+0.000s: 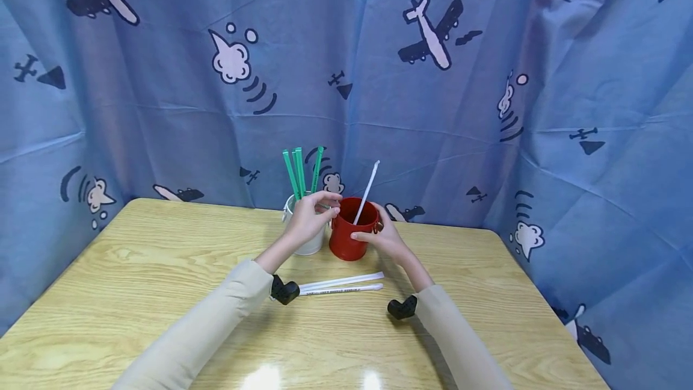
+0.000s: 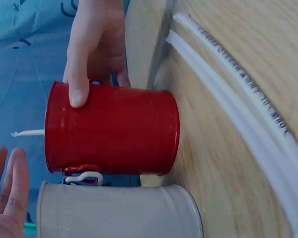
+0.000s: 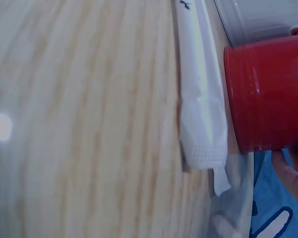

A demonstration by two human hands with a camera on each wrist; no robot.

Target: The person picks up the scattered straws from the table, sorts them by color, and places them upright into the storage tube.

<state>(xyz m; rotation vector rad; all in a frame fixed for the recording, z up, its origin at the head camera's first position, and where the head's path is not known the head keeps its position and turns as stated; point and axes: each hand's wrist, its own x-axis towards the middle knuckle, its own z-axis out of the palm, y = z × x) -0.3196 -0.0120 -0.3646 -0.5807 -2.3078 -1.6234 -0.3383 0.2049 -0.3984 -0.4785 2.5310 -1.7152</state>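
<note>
A small red bucket (image 1: 346, 245) stands upright at the back of the table, a white paper-wrapped straw (image 1: 367, 190) leaning up out of it. My right hand (image 1: 385, 236) grips its right side, the thumb (image 2: 78, 82) on the outside wall. My left hand (image 1: 311, 218) hovers over the white bucket (image 1: 310, 248) near the red rim, its fingers loosely extended and holding nothing. Several green-wrapped straws (image 1: 299, 170) poke up from the white bucket. In the left wrist view, the two buckets stand side by side, their handle fittings close together.
White paper-wrapped straws (image 1: 346, 280) lie on the wooden table (image 1: 178, 269) in front of the buckets, partly behind the left wrist's black camera (image 1: 284, 290). A blue patterned curtain (image 1: 303, 77) hangs behind and at both sides.
</note>
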